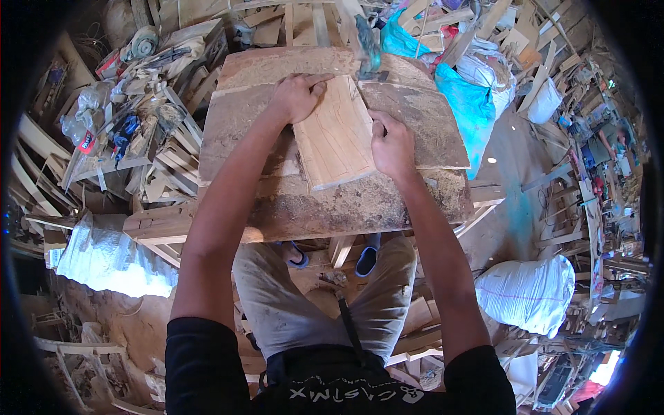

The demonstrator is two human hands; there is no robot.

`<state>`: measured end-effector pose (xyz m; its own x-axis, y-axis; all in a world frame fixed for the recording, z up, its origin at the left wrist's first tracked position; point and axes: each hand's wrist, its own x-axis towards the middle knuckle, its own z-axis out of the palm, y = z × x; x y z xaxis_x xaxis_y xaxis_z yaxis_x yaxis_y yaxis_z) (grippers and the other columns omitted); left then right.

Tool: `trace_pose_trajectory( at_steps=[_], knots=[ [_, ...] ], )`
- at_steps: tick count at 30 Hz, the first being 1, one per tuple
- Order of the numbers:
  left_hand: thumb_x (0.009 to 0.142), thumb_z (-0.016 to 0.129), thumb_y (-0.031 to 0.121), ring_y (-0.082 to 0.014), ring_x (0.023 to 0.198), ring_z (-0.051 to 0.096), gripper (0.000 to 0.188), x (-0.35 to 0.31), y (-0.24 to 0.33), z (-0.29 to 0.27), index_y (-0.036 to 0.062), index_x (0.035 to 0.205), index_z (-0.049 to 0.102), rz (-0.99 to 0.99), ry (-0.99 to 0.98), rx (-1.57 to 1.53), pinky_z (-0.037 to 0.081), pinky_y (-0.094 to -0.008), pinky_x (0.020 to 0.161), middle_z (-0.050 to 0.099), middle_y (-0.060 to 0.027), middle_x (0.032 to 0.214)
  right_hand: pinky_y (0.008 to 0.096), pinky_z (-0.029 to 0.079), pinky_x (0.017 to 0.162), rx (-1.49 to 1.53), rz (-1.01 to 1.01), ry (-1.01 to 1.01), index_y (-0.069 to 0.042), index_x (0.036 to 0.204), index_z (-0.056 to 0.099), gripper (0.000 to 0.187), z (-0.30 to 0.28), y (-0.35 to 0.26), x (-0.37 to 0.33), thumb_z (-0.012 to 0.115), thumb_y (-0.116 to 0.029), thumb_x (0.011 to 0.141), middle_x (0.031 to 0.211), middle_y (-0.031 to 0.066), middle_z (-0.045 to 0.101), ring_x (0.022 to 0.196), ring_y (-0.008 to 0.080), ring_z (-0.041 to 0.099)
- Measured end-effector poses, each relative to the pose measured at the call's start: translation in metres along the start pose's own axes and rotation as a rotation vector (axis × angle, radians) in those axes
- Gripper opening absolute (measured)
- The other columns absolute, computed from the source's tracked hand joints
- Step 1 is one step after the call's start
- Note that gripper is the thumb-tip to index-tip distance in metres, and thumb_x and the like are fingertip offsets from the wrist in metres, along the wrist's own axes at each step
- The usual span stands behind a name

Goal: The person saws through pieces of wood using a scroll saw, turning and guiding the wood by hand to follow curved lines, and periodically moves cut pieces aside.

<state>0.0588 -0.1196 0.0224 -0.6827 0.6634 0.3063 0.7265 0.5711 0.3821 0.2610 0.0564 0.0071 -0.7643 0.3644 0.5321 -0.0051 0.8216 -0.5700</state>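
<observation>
A pale wooden board (335, 142) with curved pencil lines lies tilted a little on a worn wooden worktable (242, 145). My left hand (299, 97) is closed on its far left edge, with a finger stretched over the top corner. On the opposite side, my right hand (394, 142) grips the right edge with bent fingers, the thumb near the rim. Just beyond the board's far end stands a green metal machine part (369, 52), reaching down to the tabletop. Its working parts are too small to make out.
Wood offcuts (183, 149) crowd the left, with a plastic bottle (84, 140) among them. Turquoise sheeting (465, 104) hangs by the table's right side. A stuffed white sack (529, 294) stands lower right. A tool handle (350, 325) stands between my legs.
</observation>
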Motion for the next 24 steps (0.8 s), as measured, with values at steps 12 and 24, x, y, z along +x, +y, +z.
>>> trace_pose_trajectory(
  at_steps=[12,24],
  knots=[
    [0.108,0.041,0.043,-0.0408,0.131,0.063,0.047,0.003,0.0,0.0,0.0342,0.148,0.065,-0.025,-0.009,-0.04,0.042,-0.0554,0.12,0.072,-0.0173,0.137,0.051,0.055,0.096,-0.007,0.026,-0.016,-0.008,0.121,0.077,0.032,0.001,-0.004,0.004,0.058,-0.009,0.096,0.11,0.0225,0.077,0.106,0.0432,0.071],
    [0.108,0.041,0.042,-0.0404,0.13,0.065,0.047,0.01,-0.008,0.003,0.0339,0.149,0.064,0.015,-0.013,-0.049,0.044,-0.0558,0.119,0.071,-0.0174,0.137,0.0541,0.055,0.096,-0.038,0.041,-0.023,-0.009,0.122,0.077,0.032,0.001,-0.005,0.006,0.057,-0.01,0.096,0.111,0.0244,0.076,0.106,0.0455,0.071]
  ],
)
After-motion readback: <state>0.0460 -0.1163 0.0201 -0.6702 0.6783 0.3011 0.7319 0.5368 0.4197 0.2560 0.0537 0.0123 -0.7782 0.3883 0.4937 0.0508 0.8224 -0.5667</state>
